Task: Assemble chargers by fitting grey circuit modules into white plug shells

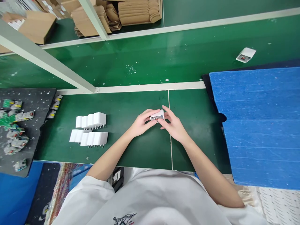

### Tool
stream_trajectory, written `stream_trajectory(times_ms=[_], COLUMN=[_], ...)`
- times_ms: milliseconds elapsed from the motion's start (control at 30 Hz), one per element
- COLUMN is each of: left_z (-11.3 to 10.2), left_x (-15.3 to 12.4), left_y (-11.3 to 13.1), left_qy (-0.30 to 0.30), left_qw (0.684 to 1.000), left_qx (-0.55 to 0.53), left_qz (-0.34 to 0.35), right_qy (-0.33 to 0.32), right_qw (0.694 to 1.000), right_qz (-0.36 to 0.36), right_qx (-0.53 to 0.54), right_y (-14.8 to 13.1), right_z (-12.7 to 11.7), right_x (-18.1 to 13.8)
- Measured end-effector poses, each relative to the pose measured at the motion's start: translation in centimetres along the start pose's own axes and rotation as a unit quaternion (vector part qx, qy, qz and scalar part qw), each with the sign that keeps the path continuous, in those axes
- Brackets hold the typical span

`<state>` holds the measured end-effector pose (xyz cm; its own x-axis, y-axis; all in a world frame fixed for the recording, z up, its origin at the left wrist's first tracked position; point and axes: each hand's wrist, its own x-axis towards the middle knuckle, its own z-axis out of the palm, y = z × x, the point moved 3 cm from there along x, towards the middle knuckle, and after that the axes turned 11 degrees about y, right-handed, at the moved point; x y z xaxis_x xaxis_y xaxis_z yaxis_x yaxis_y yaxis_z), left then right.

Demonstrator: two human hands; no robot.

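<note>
Over the green bench, my left hand (143, 122) and my right hand (173, 125) both grip one small white plastic adapter housing (158, 114). Its open end faces me, and something small and reddish shows inside. The fingers of both hands are closed at its two sides. To the left of my hands, two rows of white adapters stand on the bench: a back row (99, 119) and a front row (100, 138), with metal pins showing along their lower edges.
A dark foam board (44, 106) at the left bears several circuit boards (20, 142). At the right lies a blue foam sheet (260, 125). Another white housing (246, 54) rests beyond it. Folded cardboard (138, 12) fills the back shelf, and a white metal post (47, 59) crosses the left side.
</note>
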<state>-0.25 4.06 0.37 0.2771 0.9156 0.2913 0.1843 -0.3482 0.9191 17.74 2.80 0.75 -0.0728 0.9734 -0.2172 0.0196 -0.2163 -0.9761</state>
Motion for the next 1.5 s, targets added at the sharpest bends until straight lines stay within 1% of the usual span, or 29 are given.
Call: stream_trajectory(times_ms=[133,233,400,567,700,800,867,900,933,967,1000,1067,1133,1167,1200,1233,1267,1333,1367,1433,1500], left_z=[0.0,0.1,0.5,0.3,-0.6,-2.0,-3.3,-4.2,-5.3,-6.4,-7.6,-10.0,-12.1,-12.9,-13.5,-13.8,-14.0,-13.8,-13.7,-13.6,-13.9], left_x=[-0.2,-0.4,-0.6,-0.5,0.1,0.5,0.4,0.2,-0.2,-0.7,-1.4,-3.1,-4.7,-5.4,-5.9,-6.2,-6.3,-6.2,-6.1,-6.0,-6.0], left_y=[0.0,0.1,-0.1,-0.3,-0.4,-0.1,0.5,0.9,1.4,2.0,2.5,3.5,4.2,4.5,4.7,4.9,5.1,5.6,5.8,5.9,5.3], left_qy=[-0.002,0.004,0.023,0.018,0.014,0.028,0.058,0.083,0.115,0.15,0.184,0.237,0.26,0.258,0.243,0.219,0.191,0.145,0.136,0.144,0.162], left_qw=[1.0,0.999,0.999,0.999,0.998,0.997,0.993,0.987,0.974,0.953,0.924,0.846,0.765,0.73,0.705,0.688,0.679,0.669,0.665,0.66,0.669], left_qx=[-0.017,-0.013,-0.004,-0.003,-0.002,0.018,0.074,0.123,0.185,0.256,0.331,0.47,0.571,0.607,0.632,0.652,0.666,0.682,0.686,0.684,0.674], left_qz=[-0.021,-0.029,-0.033,-0.044,-0.063,-0.076,-0.07,-0.064,-0.06,-0.059,-0.063,-0.088,-0.146,-0.182,-0.211,-0.231,-0.243,-0.257,-0.263,-0.275,-0.27], right_qy=[-0.033,-0.037,-0.028,-0.042,-0.054,-0.082,-0.081,-0.064,-0.035,0.003,0.046,0.124,0.178,0.194,0.198,0.193,0.182,0.158,0.153,0.158,0.174], right_qw=[0.998,0.997,0.998,0.998,0.998,0.996,0.996,0.998,0.999,0.999,0.996,0.979,0.95,0.934,0.918,0.903,0.889,0.867,0.859,0.851,0.83], right_qz=[-0.035,-0.043,-0.027,0.004,0.021,0.019,0.0,-0.012,-0.024,-0.034,-0.042,-0.061,-0.081,-0.087,-0.091,-0.09,-0.086,-0.076,-0.073,-0.078,-0.107], right_qx=[-0.04,-0.051,-0.043,-0.04,0.011,0.031,0.022,0.01,-0.008,-0.033,-0.065,-0.151,-0.245,-0.288,-0.331,-0.374,-0.411,-0.467,-0.483,-0.495,-0.519], right_y=[0.0,0.0,0.2,0.3,0.2,0.0,-0.2,-0.4,-0.6,-0.8,-1.2,-2.4,-4.0,-4.8,-5.6,-6.3,-7.0,-8.0,-8.4,-9.1,-9.7], right_z=[-0.1,0.0,0.0,-0.4,0.1,1.1,1.7,1.8,1.8,1.6,1.3,0.5,-0.4,-0.8,-1.1,-1.4,-1.7,-2.3,-2.9,-4.9,-8.4], right_x=[0.0,0.0,0.1,0.4,1.1,2.5,4.5,6.0,7.6,9.4,11.4,15.3,18.7,20.0,21.1,22.0,22.5,23.0,22.9,22.4,21.3])
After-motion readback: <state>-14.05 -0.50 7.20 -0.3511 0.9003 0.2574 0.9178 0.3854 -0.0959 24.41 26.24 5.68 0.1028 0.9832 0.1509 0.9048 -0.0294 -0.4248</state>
